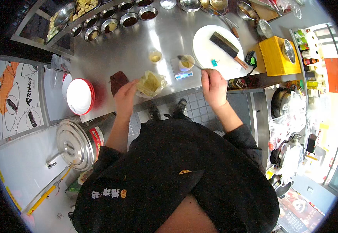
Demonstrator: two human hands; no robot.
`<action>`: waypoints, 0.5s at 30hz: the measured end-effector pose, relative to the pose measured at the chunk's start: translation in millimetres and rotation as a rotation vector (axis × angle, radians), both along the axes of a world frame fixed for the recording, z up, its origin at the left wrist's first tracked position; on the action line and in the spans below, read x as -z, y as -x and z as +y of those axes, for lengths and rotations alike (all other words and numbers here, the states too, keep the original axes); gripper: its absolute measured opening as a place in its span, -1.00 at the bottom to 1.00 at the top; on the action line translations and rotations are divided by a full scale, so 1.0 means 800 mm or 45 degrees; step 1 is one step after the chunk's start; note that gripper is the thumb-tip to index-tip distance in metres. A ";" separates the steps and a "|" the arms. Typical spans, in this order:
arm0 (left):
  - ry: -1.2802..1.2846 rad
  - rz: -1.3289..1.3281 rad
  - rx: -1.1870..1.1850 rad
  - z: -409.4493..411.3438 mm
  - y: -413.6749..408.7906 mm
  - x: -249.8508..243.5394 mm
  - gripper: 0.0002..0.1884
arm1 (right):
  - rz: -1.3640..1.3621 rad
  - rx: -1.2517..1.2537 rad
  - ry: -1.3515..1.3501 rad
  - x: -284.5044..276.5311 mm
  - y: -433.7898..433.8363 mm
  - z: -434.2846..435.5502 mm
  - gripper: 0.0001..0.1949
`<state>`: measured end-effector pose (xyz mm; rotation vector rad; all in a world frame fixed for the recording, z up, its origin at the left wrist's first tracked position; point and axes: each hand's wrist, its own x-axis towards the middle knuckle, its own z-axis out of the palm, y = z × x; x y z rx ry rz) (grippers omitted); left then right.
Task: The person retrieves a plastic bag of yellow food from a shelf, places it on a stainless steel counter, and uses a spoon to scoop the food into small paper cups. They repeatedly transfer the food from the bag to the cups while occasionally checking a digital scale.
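Observation:
My left hand (124, 96) grips the edge of an opened plastic bag (151, 85) near the table's front edge; a yellowish substance shows inside it. In my right hand (214, 86) is the handle of a metal spoon (183, 58), its bowl over a small cup (187, 62) with yellowish contents. This cup stands on a digital kitchen scale (183, 75) whose display is lit. Behind the bag is a second small cup (155, 57), also with pale yellow contents. Just left of the bag lies a dark reddish-brown block (118, 81), partly behind my left hand.
A round white cutting board (202, 35) at the right bears a cleaver (224, 45) and a teal binder clip (214, 62). Stacked red-rimmed white bowls (79, 96) stand at the left edge. Several metal bowls of dark sauce (129, 20) line the back. A yellow box (269, 56) sits far right.

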<state>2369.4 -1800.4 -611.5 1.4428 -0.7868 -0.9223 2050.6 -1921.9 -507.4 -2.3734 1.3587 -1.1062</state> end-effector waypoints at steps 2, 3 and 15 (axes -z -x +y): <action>0.004 0.014 0.005 0.000 -0.002 0.010 -0.72 | -0.108 -0.081 -0.069 -0.014 -0.012 0.031 -0.93; -0.018 0.016 0.014 -0.002 -0.001 0.008 -0.72 | -0.158 -0.146 -0.086 -0.017 -0.019 0.044 -0.93; -0.068 0.042 0.016 -0.001 0.002 -0.009 -0.74 | 0.159 -0.424 -0.091 0.013 -0.068 0.082 -0.84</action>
